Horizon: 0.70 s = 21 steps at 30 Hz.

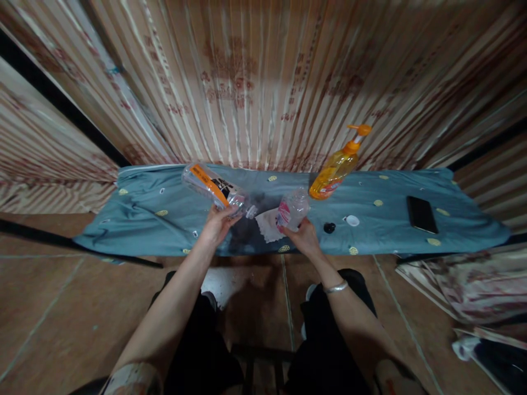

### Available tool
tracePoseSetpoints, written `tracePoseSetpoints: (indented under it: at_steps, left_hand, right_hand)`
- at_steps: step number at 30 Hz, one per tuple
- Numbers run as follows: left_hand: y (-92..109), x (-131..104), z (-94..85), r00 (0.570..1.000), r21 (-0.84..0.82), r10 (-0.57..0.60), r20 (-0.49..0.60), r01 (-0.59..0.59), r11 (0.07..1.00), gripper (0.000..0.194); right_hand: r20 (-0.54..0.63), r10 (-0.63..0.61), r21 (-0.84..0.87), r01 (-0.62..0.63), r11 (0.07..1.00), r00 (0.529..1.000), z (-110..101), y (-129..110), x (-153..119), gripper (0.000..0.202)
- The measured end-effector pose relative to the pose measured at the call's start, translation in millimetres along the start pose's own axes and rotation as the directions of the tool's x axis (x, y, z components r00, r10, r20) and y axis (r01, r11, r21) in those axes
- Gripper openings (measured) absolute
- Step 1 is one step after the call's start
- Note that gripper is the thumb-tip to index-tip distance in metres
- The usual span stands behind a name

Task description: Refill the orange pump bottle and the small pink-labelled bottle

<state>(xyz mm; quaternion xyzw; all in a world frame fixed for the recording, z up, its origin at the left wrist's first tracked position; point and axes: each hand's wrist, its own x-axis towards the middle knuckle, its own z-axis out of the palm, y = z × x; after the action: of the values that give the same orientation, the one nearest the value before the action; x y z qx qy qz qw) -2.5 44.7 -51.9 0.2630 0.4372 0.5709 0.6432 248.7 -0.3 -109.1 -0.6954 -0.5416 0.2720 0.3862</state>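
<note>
My left hand (221, 224) is closed round the neck end of a large clear plastic bottle (208, 185) with an orange and black label. That bottle is tilted, its mouth pointing right and a little down. In my right hand (303, 236) is a smaller clear plastic bottle (295, 207) with a pink label, gripped near its lower part. The two bottles are apart. A pale cloth (269, 225) with a wavy edge lies on the bench between my hands. The blue fabric around it looks dark, as if wet.
An orange pump bottle (332, 174) of yellow liquid stands behind my right hand. To the right lie a small black object (329, 227), a white cap (352, 220) and a black phone-like slab (422, 214). Striped curtains (255, 82) hang behind the blue-covered bench (144, 219).
</note>
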Motion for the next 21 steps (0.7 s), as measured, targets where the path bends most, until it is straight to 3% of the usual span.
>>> tracePoseSetpoints:
  at_steps: [8, 21]
  left_hand:
    - [2, -6, 4.1, 0.997, -0.027, 0.042, 0.057, -0.041, 0.999, 0.042]
    - [17, -6, 15.0, 0.986, -0.098, 0.137, 0.090, -0.128, 0.987, 0.029]
  right_hand:
    - [-0.017, 0.015, -0.015, -0.015, 1.000, 1.000, 11, -8, 9, 0.057]
    - [0.018, -0.057, 0.036, 0.057, 0.998, 0.998, 36, -12, 4, 0.059]
